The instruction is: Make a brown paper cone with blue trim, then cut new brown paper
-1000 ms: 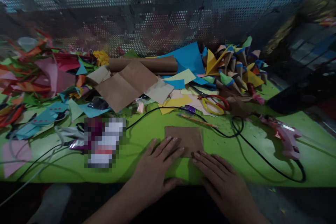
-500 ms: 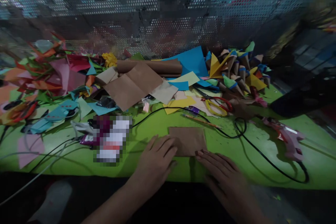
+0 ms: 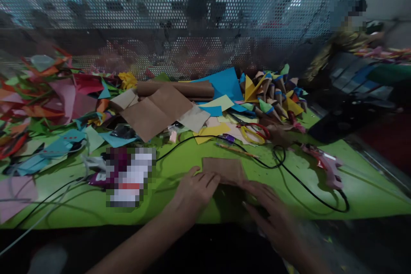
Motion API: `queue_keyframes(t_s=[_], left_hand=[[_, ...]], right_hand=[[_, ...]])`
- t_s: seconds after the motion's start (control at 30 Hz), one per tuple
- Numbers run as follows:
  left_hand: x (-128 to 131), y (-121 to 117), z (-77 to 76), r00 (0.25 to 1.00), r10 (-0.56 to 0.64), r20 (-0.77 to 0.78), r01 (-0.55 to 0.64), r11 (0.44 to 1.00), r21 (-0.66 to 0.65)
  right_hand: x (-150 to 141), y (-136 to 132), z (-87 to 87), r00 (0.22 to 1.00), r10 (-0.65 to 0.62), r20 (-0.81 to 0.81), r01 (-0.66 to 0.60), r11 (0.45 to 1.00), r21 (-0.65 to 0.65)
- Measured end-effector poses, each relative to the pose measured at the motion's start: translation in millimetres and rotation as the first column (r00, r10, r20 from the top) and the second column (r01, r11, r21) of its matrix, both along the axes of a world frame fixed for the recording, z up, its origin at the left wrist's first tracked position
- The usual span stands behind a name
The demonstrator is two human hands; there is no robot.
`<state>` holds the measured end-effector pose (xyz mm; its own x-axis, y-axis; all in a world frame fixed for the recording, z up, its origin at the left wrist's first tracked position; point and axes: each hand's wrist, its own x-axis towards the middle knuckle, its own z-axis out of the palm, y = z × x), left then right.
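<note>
A small brown paper rectangle [image 3: 224, 168] lies on the green tabletop [image 3: 180, 160] near its front edge. My left hand [image 3: 194, 192] is at the paper's left edge, its fingers curled onto that edge. My right hand [image 3: 272, 214] reaches to the paper's lower right corner; it is smeared by motion, so its fingers are unclear. The paper's near edge seems slightly raised between the two hands.
A pink glue gun [image 3: 324, 163] with a looping black cord [image 3: 289, 175] lies to the right. Scissors [image 3: 253, 132], a pencil [image 3: 237, 150], paper cones [image 3: 272, 94], brown sheets [image 3: 157, 111] and coloured scraps [image 3: 48, 94] crowd the back. A perforated screen [image 3: 192, 17] stands behind. A person [image 3: 346, 38] is at far right.
My left fingers went from flat on the paper to curled at its left edge. My right hand slid along the paper's near right corner and blurred. The camera tilted up slightly.
</note>
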<state>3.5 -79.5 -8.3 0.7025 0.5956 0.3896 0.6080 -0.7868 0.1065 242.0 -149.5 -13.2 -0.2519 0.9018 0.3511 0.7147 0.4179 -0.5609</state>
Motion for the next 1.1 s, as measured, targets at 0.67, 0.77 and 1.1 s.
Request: queue_keyframes(t_s=[0.67, 0.77, 1.1], left_hand=[[15.3, 5.9, 17.0, 0.398, 0.742, 0.540, 0.424, 0.373, -0.825], [15.3, 12.7, 19.9, 0.439, 0.714, 0.545, 0.413, 0.379, -0.828], [3.6, 22.6, 41.4, 0.877, 0.363, 0.315, 0.022, 0.625, -0.780]], right_hand=[[-35.2, 66.0, 36.5, 0.515, -0.323, -0.794, -0.148, 0.879, -0.454], [-33.3, 66.0, 35.5, 0.555, -0.308, -0.773, -0.136, 0.883, -0.449], [-15.6, 74.3, 55.9, 0.837, -0.186, -0.514, -0.030, 0.923, -0.384]])
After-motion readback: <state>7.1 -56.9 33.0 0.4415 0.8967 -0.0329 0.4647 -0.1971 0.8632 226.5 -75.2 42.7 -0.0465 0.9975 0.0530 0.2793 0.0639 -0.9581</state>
